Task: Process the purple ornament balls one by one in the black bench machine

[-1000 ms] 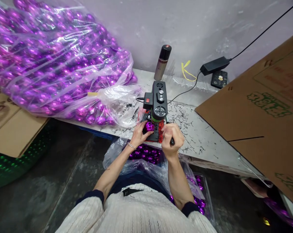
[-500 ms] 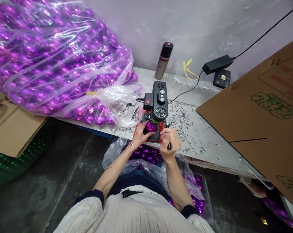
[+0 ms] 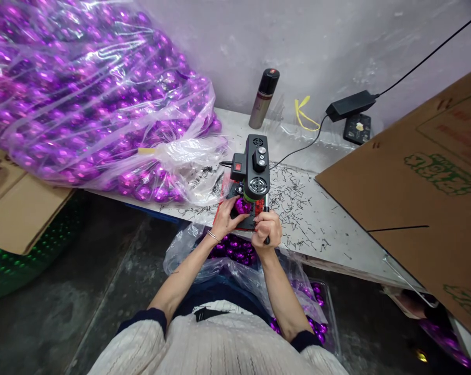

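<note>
A shiny purple bauble [image 3: 242, 206] sits under the head of a small black bench machine [image 3: 257, 166] with round vents and a red switch. My left hand [image 3: 225, 219] grips the bauble between thumb and fingers from its left side. On the right, my right hand [image 3: 268, 229] is wrapped around the black handle of the machine's lever [image 3: 267, 208]. Below both hands, more purple baubles [image 3: 233, 250] lie in an open clear plastic bag at the table's front edge. The machine's head hides the bauble's far side.
A big clear bag of purple baubles [image 3: 102, 104] fills the left. Black bits [image 3: 297, 208] litter the white table around the machine. Behind stand a spray can [image 3: 264, 99] and a power adapter [image 3: 350, 105] with a cord. A cardboard box [image 3: 415, 182] stands at right.
My right hand has moved slightly left and inward with the lever handle, which now stands more upright. The left hand stays on the bauble, nearly in the same place.
</note>
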The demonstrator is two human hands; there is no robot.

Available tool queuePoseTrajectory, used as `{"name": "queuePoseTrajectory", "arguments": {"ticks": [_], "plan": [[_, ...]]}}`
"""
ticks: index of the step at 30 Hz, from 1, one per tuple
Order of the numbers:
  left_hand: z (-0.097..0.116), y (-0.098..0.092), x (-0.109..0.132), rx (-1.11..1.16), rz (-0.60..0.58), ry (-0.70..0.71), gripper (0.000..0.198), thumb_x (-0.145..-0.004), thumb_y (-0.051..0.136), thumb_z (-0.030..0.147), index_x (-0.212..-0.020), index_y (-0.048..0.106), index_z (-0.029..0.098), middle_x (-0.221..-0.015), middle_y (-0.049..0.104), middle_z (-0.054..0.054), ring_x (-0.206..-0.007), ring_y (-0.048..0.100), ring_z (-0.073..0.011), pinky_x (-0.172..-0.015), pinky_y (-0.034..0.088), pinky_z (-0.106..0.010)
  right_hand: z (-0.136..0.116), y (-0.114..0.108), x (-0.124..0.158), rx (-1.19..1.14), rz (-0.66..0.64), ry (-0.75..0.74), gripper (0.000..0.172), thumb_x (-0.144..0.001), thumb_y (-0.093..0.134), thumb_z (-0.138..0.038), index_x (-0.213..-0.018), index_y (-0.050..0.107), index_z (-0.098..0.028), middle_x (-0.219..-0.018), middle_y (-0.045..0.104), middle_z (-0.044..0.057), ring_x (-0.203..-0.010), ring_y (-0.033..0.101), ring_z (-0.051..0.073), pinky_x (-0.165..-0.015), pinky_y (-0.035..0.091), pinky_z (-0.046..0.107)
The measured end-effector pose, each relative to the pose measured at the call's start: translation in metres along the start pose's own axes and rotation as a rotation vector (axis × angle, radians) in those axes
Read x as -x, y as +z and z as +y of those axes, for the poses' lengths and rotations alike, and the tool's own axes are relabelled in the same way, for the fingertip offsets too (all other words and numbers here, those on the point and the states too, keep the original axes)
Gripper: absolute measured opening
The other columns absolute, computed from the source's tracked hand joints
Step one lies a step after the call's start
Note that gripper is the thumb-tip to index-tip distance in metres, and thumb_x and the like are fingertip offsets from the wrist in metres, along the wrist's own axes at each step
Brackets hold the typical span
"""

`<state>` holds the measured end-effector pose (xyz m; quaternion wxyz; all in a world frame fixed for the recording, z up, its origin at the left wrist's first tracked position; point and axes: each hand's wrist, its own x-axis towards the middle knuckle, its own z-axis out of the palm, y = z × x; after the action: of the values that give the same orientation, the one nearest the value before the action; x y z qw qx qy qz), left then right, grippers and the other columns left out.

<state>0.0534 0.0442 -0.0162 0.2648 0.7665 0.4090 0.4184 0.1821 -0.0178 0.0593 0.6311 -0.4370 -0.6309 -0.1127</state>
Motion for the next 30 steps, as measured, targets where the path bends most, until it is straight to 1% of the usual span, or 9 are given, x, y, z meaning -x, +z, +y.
{"name": "queuePoseTrajectory", "arguments": {"ticks": [12,15,18,21,24,25,27,29,30], "plan": [[0.001,-0.001,-0.004,-0.018,-0.002,-0.004,0.059,-0.089,0.073,0.049,-0.136,0.056,0.017,-0.126,0.069,-0.016,-0.119,0.067,-0.0298,-0.103,0.053,-0.047,0.005,0.004,0.008,-0.091,0.023,0.063,0.027,-0.101,0.040,-0.027,-0.076,0.048,-0.023,-0.075,0.056,-0.001,-0.066,0.059,0.014,-0.070,0.051,0.034],[0.001,-0.001,-0.005,-0.006,0.002,0.015,0.058,-0.090,0.073,0.049,-0.134,0.056,0.016,-0.124,0.070,-0.016,-0.117,0.068,-0.0292,-0.102,0.054,-0.046,0.006,0.005,0.010,-0.078,0.020,0.037,0.027,-0.101,0.040,-0.026,-0.075,0.048,-0.023,-0.074,0.056,-0.001,-0.067,0.059,0.014,-0.069,0.051,0.033],[0.001,0.000,-0.005,0.000,0.012,0.028,0.056,-0.090,0.072,0.048,-0.133,0.056,0.015,-0.123,0.070,-0.016,-0.116,0.068,-0.0292,-0.101,0.054,-0.047,0.006,0.005,0.009,-0.020,-0.012,-0.033,0.028,-0.101,0.039,-0.025,-0.073,0.046,-0.023,-0.072,0.056,-0.001,-0.063,0.058,0.013,-0.066,0.049,0.032],[-0.001,0.001,-0.007,0.003,0.020,0.023,0.057,-0.090,0.073,0.048,-0.133,0.056,0.014,-0.123,0.070,-0.017,-0.116,0.069,-0.0301,-0.101,0.055,-0.048,-0.002,0.004,-0.005,-0.014,0.005,-0.027,0.031,-0.100,0.038,-0.023,-0.070,0.044,-0.023,-0.068,0.055,-0.002,-0.060,0.055,0.013,-0.061,0.046,0.030],[0.000,0.003,-0.008,0.015,0.022,0.011,0.059,-0.089,0.074,0.048,-0.135,0.056,0.015,-0.127,0.069,-0.018,-0.120,0.067,-0.0310,-0.103,0.054,-0.049,-0.019,-0.001,-0.034,-0.043,0.053,0.112,0.032,-0.100,0.042,-0.021,-0.068,0.047,-0.023,-0.066,0.054,-0.001,-0.061,0.055,0.013,-0.059,0.043,0.029],[0.001,0.004,-0.006,0.019,0.027,0.006,0.060,-0.089,0.073,0.047,-0.136,0.055,0.016,-0.129,0.068,-0.018,-0.122,0.066,-0.0310,-0.104,0.054,-0.050,-0.024,-0.003,-0.044,-0.044,0.044,0.161,0.033,-0.100,0.043,-0.021,-0.068,0.048,-0.023,-0.065,0.054,-0.001,-0.062,0.055,0.014,-0.060,0.043,0.030],[0.006,0.003,0.003,0.019,0.054,0.006,0.061,-0.091,0.072,0.046,-0.141,0.052,0.018,-0.133,0.066,-0.018,-0.127,0.064,-0.0309,-0.107,0.053,-0.050,-0.034,-0.007,-0.062,-0.044,0.011,0.243,0.034,-0.101,0.044,-0.024,-0.067,0.049,-0.023,-0.064,0.053,-0.002,-0.063,0.054,0.014,-0.062,0.044,0.030],[0.014,0.000,0.021,0.001,0.073,0.031,0.063,-0.093,0.069,0.044,-0.146,0.047,0.019,-0.139,0.063,-0.018,-0.133,0.060,-0.0310,-0.111,0.049,-0.051,-0.038,-0.010,-0.072,-0.040,-0.019,0.263,0.035,-0.101,0.045,-0.025,-0.067,0.050,-0.023,-0.065,0.054,-0.002,-0.064,0.055,0.013,-0.064,0.045,0.030],[0.018,-0.003,0.033,-0.016,0.060,0.056,0.063,-0.094,0.067,0.042,-0.149,0.045,0.019,-0.141,0.061,-0.018,-0.135,0.058,-0.0310,-0.113,0.048,-0.052,-0.039,-0.011,-0.072,-0.038,-0.031,0.257,0.035,-0.101,0.045,-0.024,-0.067,0.051,-0.022,-0.065,0.055,-0.001,-0.065,0.056,0.014,-0.065,0.045,0.031]]}}
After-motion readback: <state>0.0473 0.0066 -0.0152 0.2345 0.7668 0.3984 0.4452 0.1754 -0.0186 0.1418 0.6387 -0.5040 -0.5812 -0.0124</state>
